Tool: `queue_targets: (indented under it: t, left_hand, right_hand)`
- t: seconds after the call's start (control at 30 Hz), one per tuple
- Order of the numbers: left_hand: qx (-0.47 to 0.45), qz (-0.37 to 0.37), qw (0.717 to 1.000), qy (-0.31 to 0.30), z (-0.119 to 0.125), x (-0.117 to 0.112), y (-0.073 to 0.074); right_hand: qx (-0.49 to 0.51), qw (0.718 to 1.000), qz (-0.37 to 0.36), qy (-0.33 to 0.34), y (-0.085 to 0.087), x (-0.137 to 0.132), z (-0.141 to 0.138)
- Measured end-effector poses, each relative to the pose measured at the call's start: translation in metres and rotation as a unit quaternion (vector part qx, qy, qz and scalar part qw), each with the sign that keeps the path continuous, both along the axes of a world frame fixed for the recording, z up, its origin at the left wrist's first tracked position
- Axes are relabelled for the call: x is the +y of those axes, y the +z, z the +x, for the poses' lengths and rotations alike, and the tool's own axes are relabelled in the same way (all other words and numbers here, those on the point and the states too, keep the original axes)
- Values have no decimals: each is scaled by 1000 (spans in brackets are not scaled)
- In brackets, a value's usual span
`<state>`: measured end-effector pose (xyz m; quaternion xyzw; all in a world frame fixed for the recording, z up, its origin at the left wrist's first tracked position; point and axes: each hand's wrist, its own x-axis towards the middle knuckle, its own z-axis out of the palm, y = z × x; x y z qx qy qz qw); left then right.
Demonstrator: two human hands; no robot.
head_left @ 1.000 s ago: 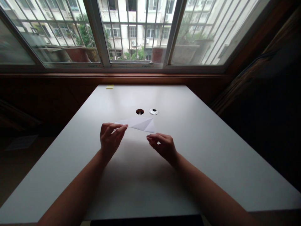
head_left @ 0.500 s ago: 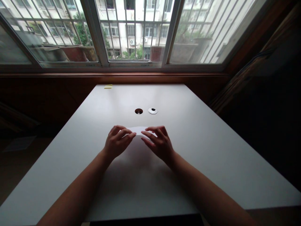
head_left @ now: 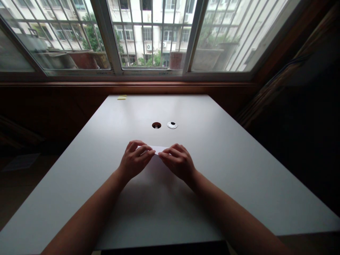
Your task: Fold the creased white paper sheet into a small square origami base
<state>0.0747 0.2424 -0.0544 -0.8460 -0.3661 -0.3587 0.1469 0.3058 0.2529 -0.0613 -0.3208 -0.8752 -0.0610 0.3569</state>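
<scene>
A sheet of white paper (head_left: 158, 149) is held over the middle of the white table (head_left: 127, 122), with its near edge between my two hands. My left hand (head_left: 135, 158) pinches the paper on the left with thumb and fingers. On the other side my right hand (head_left: 178, 161) is closed on it too, fingers pressed together. The two sets of fingertips almost meet. Much of the sheet is hidden behind the fingers.
Beyond the hands, a round hole (head_left: 156, 125) opens in the tabletop, and a white ring-shaped cover (head_left: 172, 125) lies to its right. Yellow strips (head_left: 122, 97) sit at the far left corner. A barred window (head_left: 151, 35) rises behind the table.
My right hand has closed its spread fingers onto the paper and moved slightly left, nearer my left hand. The paper's arched far edge now looks flatter.
</scene>
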Motion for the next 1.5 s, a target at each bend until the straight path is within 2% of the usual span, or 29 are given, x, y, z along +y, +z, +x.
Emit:
queue_targets:
  t: [0.27, 0.7, 1.13, 1.33, 1.5]
  left_hand:
    - [3, -14, 999, -28, 7, -3, 1]
    - [-27, -29, 999, -7, 0, 0, 2]
    - [-28, -3, 998, 57, -33, 12, 2]
    - [-93, 23, 992, 84, -52, 17, 5]
    - [-118, 38, 988, 87, -49, 12, 6]
  right_hand:
    - [-11, 1000, 6, 6, 0, -1, -1]
    - [-11, 1000, 12, -3, 5, 2, 5]
    - [41, 998, 35, -42, 4, 14, 19]
    - [64, 995, 31, -76, 2, 19, 28]
    - [67, 995, 27, -76, 0, 23, 31]
